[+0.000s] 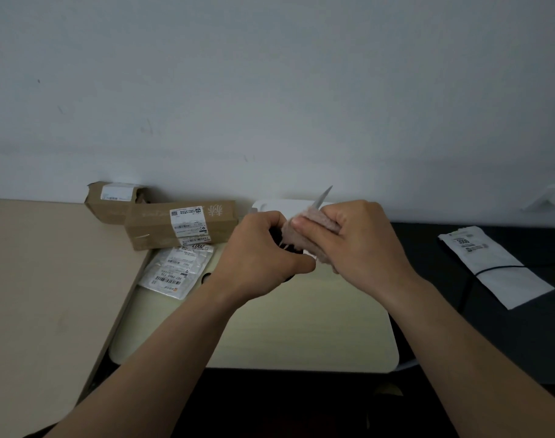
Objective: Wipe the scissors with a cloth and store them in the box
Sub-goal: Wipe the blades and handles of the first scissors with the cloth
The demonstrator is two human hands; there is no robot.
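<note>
My left hand [263, 251] is closed around the dark handles of the scissors, which are mostly hidden in my fist. The scissors' grey blade tip [324, 196] sticks up and to the right, above my hands. My right hand [355, 245] pinches a pinkish fuzzy cloth [304, 237] around the blades, just below the tip. Both hands hover above a pale cream tabletop board [301, 327]. A long brown cardboard box [181, 224] lies closed to the left of my hands, and a second brown box [112, 202] sits behind it.
White plastic mailer bags with barcode labels [178, 270] lie in front of the long box. A white object [282, 207] sits behind my hands at the wall. On the dark surface at right lies a white packet [491, 263] crossed by a black cable. A beige desk [48, 279] is at left.
</note>
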